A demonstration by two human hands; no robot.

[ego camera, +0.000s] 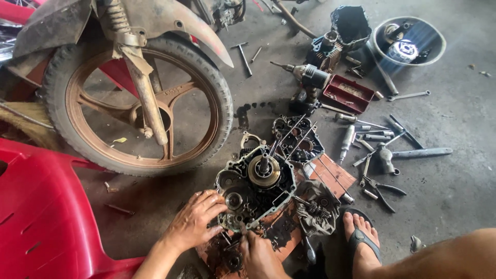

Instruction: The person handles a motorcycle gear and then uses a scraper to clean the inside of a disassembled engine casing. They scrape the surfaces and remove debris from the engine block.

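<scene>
Left hand [194, 222] lies curled against the opened engine case [256, 188] at its 8 o'clock; right hand [261, 256] pinches small parts at 6 o'clock, equally near.

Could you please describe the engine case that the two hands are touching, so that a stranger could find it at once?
Start at the big motorcycle wheel with the brown rim, then look down and right to the floor. The open engine case lies there on a board, with the left hand on its edge and the right hand below. Unlike the darker case half behind it, it shows a round shiny hub.
</scene>
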